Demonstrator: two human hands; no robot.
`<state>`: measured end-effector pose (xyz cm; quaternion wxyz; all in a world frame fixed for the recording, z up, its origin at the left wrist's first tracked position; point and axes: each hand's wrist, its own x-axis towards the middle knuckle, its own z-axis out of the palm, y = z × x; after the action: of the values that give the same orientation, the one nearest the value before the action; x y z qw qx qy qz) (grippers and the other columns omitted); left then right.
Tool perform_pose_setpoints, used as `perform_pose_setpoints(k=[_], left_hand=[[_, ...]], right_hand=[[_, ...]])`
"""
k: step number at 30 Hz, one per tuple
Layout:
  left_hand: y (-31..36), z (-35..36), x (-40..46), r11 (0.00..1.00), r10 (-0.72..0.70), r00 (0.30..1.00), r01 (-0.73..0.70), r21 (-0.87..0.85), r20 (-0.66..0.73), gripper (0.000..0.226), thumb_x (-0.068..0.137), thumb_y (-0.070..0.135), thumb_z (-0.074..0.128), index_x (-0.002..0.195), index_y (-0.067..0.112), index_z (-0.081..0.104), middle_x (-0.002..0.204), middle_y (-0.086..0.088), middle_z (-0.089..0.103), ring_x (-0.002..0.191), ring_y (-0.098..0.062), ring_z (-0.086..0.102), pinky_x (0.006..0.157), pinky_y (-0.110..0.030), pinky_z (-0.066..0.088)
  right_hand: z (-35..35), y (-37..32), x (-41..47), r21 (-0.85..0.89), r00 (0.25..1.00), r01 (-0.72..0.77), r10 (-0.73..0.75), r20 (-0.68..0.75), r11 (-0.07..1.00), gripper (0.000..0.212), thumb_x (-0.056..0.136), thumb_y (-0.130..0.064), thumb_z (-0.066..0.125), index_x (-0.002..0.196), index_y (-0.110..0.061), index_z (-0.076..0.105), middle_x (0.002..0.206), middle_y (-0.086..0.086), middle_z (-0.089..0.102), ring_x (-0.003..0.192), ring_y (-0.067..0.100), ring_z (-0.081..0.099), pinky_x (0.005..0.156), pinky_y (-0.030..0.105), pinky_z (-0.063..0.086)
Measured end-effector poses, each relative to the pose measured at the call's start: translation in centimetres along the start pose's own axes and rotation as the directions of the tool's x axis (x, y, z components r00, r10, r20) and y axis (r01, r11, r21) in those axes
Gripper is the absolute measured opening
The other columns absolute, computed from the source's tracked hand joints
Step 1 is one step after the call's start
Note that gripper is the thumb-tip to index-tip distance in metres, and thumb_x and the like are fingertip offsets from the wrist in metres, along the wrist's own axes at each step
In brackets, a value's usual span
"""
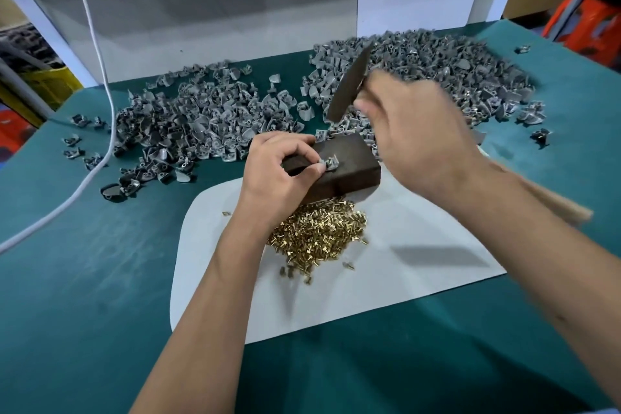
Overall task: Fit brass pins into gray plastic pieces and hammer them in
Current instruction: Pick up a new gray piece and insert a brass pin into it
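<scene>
Green bench: gray piece (328,165) on block (349,163), pinched between left fingers (311,169); right fingers (364,106) around hammer (349,84).

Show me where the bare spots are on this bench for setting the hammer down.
Free: white sheet right of the brass pins; green mat left of that sheet, below the white cable. Crowded: both gray piece piles behind the dark block.

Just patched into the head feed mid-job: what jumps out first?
The right hand holds a motion-blurred hammer raised above the dark block at centre. There the left hand pinches one gray piece. A brass pin heap glints on the white sheet below; gray piles spread behind.
</scene>
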<state>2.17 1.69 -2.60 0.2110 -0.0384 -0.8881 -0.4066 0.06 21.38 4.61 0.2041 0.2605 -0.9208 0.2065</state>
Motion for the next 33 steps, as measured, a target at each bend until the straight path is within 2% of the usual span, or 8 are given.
perform_pose_setpoints(k=[3, 9, 14, 18, 23, 26, 30, 33], left_hand=[[0.2, 0.0, -0.1, 1.0, -0.002, 1.0, 0.002, -0.007, 0.01, 0.02, 0.079, 0.015, 0.086, 0.077, 0.029, 0.072, 0.111, 0.009, 0.072, 0.122, -0.016, 0.051, 0.104, -0.019, 0.031], [0.5, 0.1, -0.2, 0.993, -0.093, 0.993, 0.097, -0.071, 0.067, 0.016, 0.084, 0.012, 0.081, 0.078, 0.024, 0.072, 0.126, 0.013, 0.068, 0.135, -0.016, 0.041, 0.115, -0.033, 0.027], [0.9, 0.1, -0.3, 0.96, -0.176, 0.971, 0.205, -0.191, 0.16, 0.018, 0.088, 0.007, 0.075, 0.079, 0.022, 0.072, 0.144, 0.008, 0.058, 0.149, -0.017, 0.024, 0.123, -0.047, 0.017], [1.0, 0.2, -0.4, 0.955, -0.173, 0.969, 0.208, -0.211, 0.174, 0.019, 0.088, 0.006, 0.073, 0.078, 0.022, 0.072, 0.147, 0.008, 0.055, 0.149, -0.014, 0.021, 0.122, -0.039, 0.014], [1.3, 0.1, -0.5, 0.953, -0.169, 0.967, 0.21, -0.218, 0.192, 0.018, 0.088, 0.007, 0.074, 0.078, 0.022, 0.072, 0.147, 0.011, 0.054, 0.149, -0.012, 0.02, 0.116, -0.029, 0.014], [1.4, 0.0, -0.5, 0.958, -0.156, 0.969, 0.195, -0.21, 0.191, 0.019, 0.088, 0.009, 0.076, 0.077, 0.024, 0.071, 0.148, 0.013, 0.053, 0.149, -0.014, 0.022, 0.12, -0.035, 0.013], [1.5, -0.1, -0.6, 0.965, -0.135, 0.977, 0.168, -0.202, 0.168, 0.022, 0.087, 0.01, 0.077, 0.075, 0.028, 0.07, 0.149, 0.013, 0.053, 0.148, -0.017, 0.024, 0.123, -0.045, 0.012], [1.3, -0.1, -0.4, 0.971, -0.11, 0.98, 0.142, -0.191, 0.168, 0.024, 0.087, 0.011, 0.077, 0.075, 0.03, 0.07, 0.15, 0.012, 0.052, 0.148, -0.019, 0.025, 0.122, -0.05, 0.013]], right_hand=[[1.1, 0.0, -0.7, -0.089, 0.97, -0.016, 0.037, 0.238, 0.996, 0.018, 0.107, -0.038, 0.041, 0.098, -0.024, 0.049, 0.084, 0.008, 0.061, 0.081, 0.038, 0.061, 0.07, 0.044, 0.051], [-0.6, 3.7, -0.8, 0.049, 0.976, -0.107, 0.095, 0.194, 0.993, 0.017, 0.097, -0.044, 0.061, 0.097, -0.027, 0.066, 0.087, -0.003, 0.069, 0.082, 0.026, 0.063, 0.073, 0.039, 0.052], [-1.8, 6.3, -1.1, 0.029, 0.917, -0.241, 0.218, 0.335, 0.97, 0.015, 0.083, -0.036, 0.082, 0.081, -0.028, 0.07, 0.077, -0.006, 0.068, 0.072, 0.014, 0.061, 0.067, 0.033, 0.052], [0.0, 5.7, -2.3, -0.128, 0.873, -0.23, 0.262, 0.411, 0.965, 0.014, 0.08, -0.035, 0.08, 0.078, -0.029, 0.068, 0.082, -0.006, 0.07, 0.081, 0.022, 0.065, 0.074, 0.037, 0.055], [0.9, 5.4, -2.6, -0.218, 0.868, -0.235, 0.306, 0.39, 0.947, 0.015, 0.076, -0.036, 0.081, 0.076, -0.027, 0.07, 0.082, -0.004, 0.071, 0.085, 0.025, 0.066, 0.067, 0.03, 0.05], [0.7, 4.9, -2.1, -0.142, 0.903, -0.188, 0.228, 0.364, 0.972, 0.016, 0.079, -0.031, 0.082, 0.074, -0.034, 0.067, 0.083, -0.011, 0.066, 0.09, 0.023, 0.066, 0.077, 0.033, 0.053], [1.8, 3.1, -1.5, 0.106, 0.966, -0.028, 0.0, 0.259, 0.994, 0.023, 0.082, -0.026, 0.082, 0.102, -0.031, 0.07, 0.095, -0.012, 0.068, 0.092, 0.014, 0.062, 0.089, 0.038, 0.054], [3.3, 2.1, -1.8, 0.208, 0.968, 0.105, -0.148, 0.202, 0.972, 0.027, 0.083, -0.033, 0.081, 0.108, -0.028, 0.071, 0.098, -0.009, 0.066, 0.097, 0.017, 0.056, 0.091, 0.043, 0.048]])
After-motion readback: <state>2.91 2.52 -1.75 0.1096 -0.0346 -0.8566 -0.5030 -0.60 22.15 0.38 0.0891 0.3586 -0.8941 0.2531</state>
